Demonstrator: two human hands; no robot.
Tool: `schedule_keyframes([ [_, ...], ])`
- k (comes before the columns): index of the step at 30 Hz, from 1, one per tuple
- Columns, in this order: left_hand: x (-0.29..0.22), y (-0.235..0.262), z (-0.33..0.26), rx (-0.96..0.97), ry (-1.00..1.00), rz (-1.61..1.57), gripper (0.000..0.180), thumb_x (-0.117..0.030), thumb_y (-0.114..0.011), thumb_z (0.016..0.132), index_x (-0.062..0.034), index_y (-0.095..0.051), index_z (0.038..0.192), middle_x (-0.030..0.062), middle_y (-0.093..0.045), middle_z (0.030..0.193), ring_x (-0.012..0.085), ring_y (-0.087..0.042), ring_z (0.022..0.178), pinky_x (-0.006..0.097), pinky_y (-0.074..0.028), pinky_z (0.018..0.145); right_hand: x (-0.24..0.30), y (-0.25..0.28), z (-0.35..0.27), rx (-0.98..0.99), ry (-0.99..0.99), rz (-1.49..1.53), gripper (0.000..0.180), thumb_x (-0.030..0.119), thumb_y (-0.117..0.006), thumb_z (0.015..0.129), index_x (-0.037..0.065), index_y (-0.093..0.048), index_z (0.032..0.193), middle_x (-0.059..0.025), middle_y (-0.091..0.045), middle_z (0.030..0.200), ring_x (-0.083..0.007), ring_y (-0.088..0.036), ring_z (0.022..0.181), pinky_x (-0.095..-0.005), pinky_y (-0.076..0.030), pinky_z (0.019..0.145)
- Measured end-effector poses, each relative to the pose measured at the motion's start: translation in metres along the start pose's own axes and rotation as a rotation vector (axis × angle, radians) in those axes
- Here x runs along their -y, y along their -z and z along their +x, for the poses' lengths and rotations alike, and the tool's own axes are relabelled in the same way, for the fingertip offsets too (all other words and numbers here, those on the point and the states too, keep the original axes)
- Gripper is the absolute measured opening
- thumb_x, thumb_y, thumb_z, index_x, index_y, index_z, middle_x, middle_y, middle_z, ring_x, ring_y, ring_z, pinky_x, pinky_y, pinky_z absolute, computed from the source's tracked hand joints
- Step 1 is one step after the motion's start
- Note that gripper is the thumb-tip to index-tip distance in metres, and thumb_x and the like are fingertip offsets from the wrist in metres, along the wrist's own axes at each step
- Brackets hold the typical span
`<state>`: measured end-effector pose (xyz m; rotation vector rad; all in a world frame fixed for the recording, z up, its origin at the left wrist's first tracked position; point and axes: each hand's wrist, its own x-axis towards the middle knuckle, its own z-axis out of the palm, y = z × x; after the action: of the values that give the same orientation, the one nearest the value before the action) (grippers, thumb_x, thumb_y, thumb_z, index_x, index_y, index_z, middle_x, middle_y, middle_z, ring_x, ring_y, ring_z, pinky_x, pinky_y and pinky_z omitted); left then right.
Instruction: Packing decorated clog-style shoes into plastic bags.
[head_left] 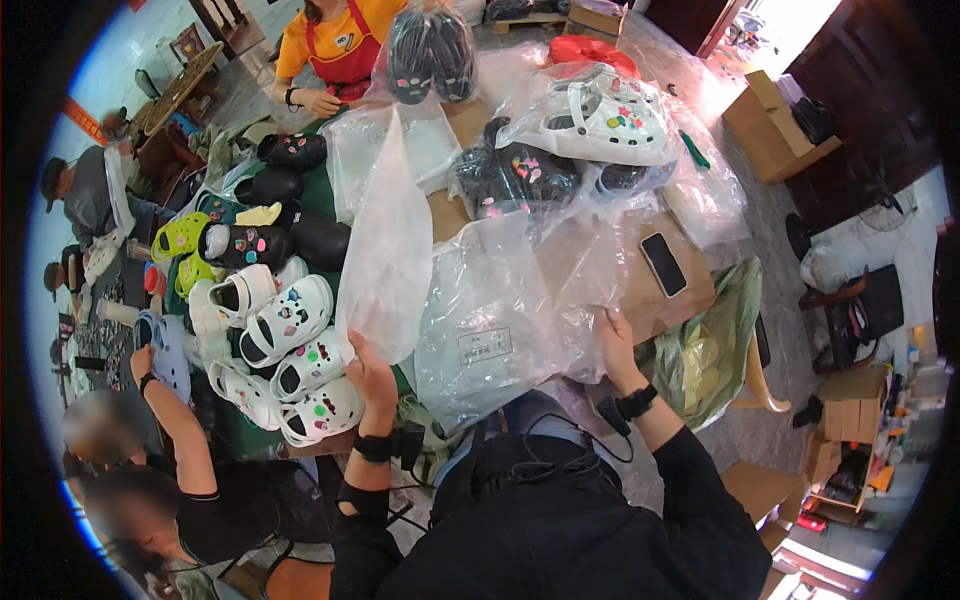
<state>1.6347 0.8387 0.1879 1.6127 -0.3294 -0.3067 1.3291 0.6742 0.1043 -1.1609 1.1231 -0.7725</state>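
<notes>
My left hand (372, 378) is closed on the lower edge of a frosted plastic bag (385, 255), which stands up tall and thin in front of me. On the right, my right hand (615, 345) pinches the edge of a clear plastic bag (590, 290). Flat clear bags (480, 330) lie between my hands. White clogs (290, 322) with colourful charms are piled just left of my left hand. Beyond the bags sit white clogs (622, 125) and dark clogs (520, 175), both wrapped in clear plastic.
A phone (664, 264) lies on cardboard (655, 305) to the right. Black clogs (318, 240) and lime-green clogs (180, 238) fill the table's left. A co-worker in a red apron (352, 62) stands opposite; another's arm (172, 415) reaches in from the left. A green sack (708, 360) hangs at right.
</notes>
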Motion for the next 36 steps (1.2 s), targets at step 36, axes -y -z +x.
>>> schedule_keyframes([
  [36,-0.061,0.103,0.029,-0.633,-0.966,0.440,0.026,-0.014,-0.039,0.093,0.0055,-0.050,0.107,0.0174,-0.055,0.102,0.0304,-0.053,0.089,0.038,-0.043,0.080,0.072,-0.087,0.136,1.050,1.796,-1.540,0.046,0.019,-0.051,0.078,0.012,-0.048,0.123,0.0019,-0.029,0.141,-0.0162,-0.025,0.131,-0.0374,-0.014,0.111],
])
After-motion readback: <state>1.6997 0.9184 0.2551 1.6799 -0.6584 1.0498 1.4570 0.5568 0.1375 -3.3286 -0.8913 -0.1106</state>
